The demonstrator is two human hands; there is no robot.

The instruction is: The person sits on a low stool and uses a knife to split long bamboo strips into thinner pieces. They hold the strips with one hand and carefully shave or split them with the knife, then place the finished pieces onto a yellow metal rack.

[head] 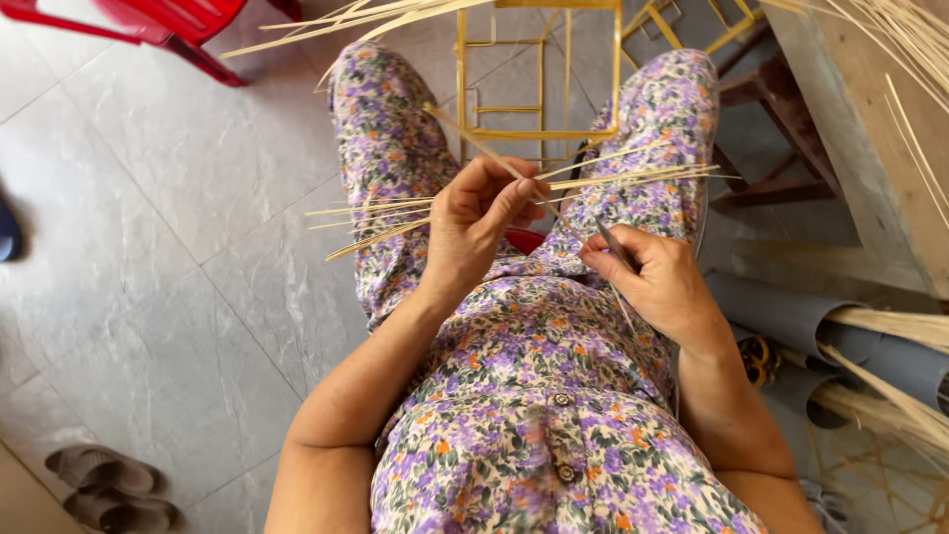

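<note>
I sit with my lap in a floral dress. My left hand [474,222] grips a bundle of thin pale bamboo strips [633,176] that fan out sideways across my knees. One strip rises up-left from its fingers. My right hand [657,277] is closed on a small dark blade [615,242], its tip pointing toward the strips near my left thumb. A yellow wire frame [539,133] stands on the floor between my legs.
Red plastic chair [168,25] at top left. Wooden stool [781,119] and wooden bench [870,129] at right. Grey pipes [791,311] hold more strips at lower right. Brown sandals [104,485] lie at bottom left on the grey tile floor.
</note>
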